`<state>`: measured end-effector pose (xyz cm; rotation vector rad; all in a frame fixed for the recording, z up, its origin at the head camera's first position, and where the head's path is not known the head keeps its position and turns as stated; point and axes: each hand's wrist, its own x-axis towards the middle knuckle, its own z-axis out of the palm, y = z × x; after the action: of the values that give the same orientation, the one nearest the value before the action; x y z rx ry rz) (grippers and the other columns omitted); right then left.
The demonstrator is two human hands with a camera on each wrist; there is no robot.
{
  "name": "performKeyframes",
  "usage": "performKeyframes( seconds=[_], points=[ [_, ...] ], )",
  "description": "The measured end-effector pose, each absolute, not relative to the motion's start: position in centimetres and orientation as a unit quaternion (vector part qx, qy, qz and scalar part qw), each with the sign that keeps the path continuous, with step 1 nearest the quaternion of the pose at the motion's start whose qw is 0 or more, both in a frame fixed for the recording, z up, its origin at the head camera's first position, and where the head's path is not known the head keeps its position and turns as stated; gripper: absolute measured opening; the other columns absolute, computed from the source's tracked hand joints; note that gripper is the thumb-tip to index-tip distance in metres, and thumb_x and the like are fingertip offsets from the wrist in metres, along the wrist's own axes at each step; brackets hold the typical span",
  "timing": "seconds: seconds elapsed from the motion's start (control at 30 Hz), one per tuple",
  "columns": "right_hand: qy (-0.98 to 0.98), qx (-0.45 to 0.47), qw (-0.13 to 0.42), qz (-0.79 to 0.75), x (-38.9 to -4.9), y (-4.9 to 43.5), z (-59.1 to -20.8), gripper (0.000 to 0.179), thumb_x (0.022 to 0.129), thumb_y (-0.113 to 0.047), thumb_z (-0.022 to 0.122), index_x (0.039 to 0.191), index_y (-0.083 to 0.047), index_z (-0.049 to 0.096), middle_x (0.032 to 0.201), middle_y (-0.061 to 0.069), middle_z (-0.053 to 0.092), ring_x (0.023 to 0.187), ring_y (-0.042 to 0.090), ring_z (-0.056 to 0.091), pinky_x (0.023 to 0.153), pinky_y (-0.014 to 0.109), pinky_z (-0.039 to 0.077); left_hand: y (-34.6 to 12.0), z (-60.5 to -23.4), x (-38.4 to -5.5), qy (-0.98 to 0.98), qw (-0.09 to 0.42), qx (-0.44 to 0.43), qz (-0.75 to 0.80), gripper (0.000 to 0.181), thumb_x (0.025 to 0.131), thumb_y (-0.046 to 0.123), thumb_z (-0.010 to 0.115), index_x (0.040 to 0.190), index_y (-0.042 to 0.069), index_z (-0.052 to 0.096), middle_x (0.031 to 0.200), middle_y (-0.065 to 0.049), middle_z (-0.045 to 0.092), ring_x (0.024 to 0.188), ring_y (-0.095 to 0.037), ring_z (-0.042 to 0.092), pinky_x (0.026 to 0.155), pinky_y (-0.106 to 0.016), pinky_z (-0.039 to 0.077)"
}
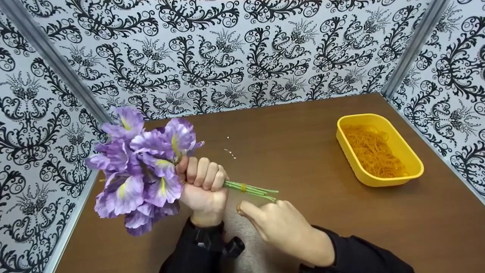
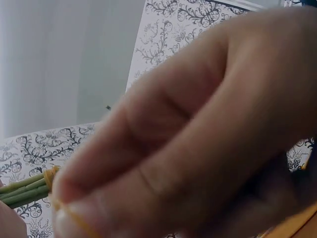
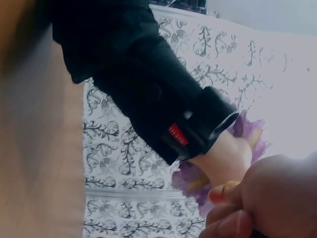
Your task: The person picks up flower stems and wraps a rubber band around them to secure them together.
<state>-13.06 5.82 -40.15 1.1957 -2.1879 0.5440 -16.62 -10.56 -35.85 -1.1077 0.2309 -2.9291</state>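
My left hand (image 1: 202,182) grips a bunch of purple artificial irises (image 1: 140,167) by the stems, the blooms pointing left. Green stems (image 1: 259,192) stick out to the right of the fist, and a yellow rubber band (image 1: 243,187) is wound round them. Just below the stem ends is my right hand (image 1: 280,223), fingers curled. In the left wrist view, the right hand (image 2: 188,144) fills the frame, and a strand of the rubber band (image 2: 79,220) runs across its thumb tip beside the banded stems (image 2: 25,192). The right fingertips are partly hidden in the head view.
A yellow plastic tub (image 1: 352,161) with many loose rubber bands (image 1: 373,149) stands at the right of the brown table (image 1: 284,132). Small white bits (image 1: 230,153) lie behind the left hand. Patterned wall panels (image 1: 235,57) enclose the back and both sides.
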Motion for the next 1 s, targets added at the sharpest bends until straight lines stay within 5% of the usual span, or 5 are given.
performKeyframes(
  seconds=[0.23,0.5,0.73,1.0],
  points=[
    [-0.781,0.479,0.342,0.210,-12.8,6.8,-38.9,0.028,0.110,-0.029,0.042,0.092,-0.016,0.059,0.052,-0.013,0.031,0.042,-0.001,0.022,0.037,0.017,0.016,-10.1,-35.7,-16.6,-0.003,0.031,-0.419,-0.908,0.044,0.101,0.011,0.043,0.062,0.017,0.022,0.055,0.006,0.022,0.047,-0.005,0.017,0.042,-0.018,0.013],
    [-0.767,0.474,0.364,0.234,-13.3,9.1,-36.5,0.024,0.109,-0.026,0.046,0.101,-0.013,0.065,0.057,-0.012,0.048,0.042,-0.001,0.036,0.036,0.016,0.028,-10.0,-35.8,-16.7,-0.016,0.016,-0.442,-0.897,0.044,0.102,0.011,0.044,0.063,0.017,0.023,0.057,0.006,0.022,0.048,-0.005,0.018,0.042,-0.018,0.014],
    [-0.776,0.466,0.334,0.261,-14.0,10.8,-35.1,0.020,0.107,-0.025,0.051,0.102,-0.015,0.067,0.074,-0.011,0.067,0.049,0.000,0.053,0.041,0.019,0.040,-10.3,-35.5,-16.4,-0.002,0.013,-0.438,-0.899,0.044,0.101,0.011,0.044,0.063,0.017,0.023,0.057,0.005,0.023,0.049,-0.005,0.018,0.043,-0.018,0.013],
    [-0.779,0.473,0.325,0.253,-14.6,12.3,-34.4,0.020,0.107,-0.029,0.051,0.102,-0.017,0.066,0.076,-0.014,0.066,0.048,-0.002,0.047,0.040,0.018,0.032,-10.5,-35.2,-16.0,0.015,0.015,-0.404,-0.914,0.044,0.101,0.011,0.042,0.062,0.018,0.023,0.055,0.006,0.022,0.048,-0.005,0.017,0.043,-0.018,0.013]
  ],
)
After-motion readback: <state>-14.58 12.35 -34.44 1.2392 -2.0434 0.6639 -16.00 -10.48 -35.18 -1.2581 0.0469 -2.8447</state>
